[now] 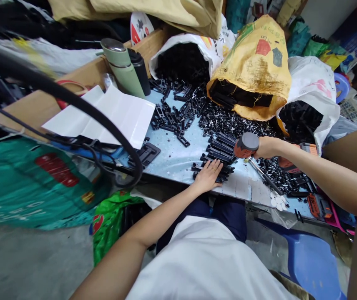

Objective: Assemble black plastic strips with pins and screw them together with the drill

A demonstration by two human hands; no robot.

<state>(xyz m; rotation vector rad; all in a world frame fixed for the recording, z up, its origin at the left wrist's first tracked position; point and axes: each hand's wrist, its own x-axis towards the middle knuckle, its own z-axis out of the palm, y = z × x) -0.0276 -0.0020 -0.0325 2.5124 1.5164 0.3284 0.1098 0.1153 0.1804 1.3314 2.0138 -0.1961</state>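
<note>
My left hand [209, 176] lies with its fingers stretched out over the nearest pieces of a row of long black plastic parts [221, 146] at the table's front edge. My right hand [265, 147] is wrapped round an orange and grey cordless drill [246, 146], just right of that row. Its front end is hidden from me, so I cannot tell whether it touches a part. A metal rod with a dark handle [265, 176] lies below the drill. Small black pieces with silver screws [228, 121] are heaped behind the row.
A yellow sack [256, 62] and two white sacks [219, 43] [313, 83] open toward the table, with black parts inside. A green flask [124, 71] and white paper [116, 112] stand left. A black cable [81, 104] arcs across the left. A blue plastic stool [314, 258] is lower right.
</note>
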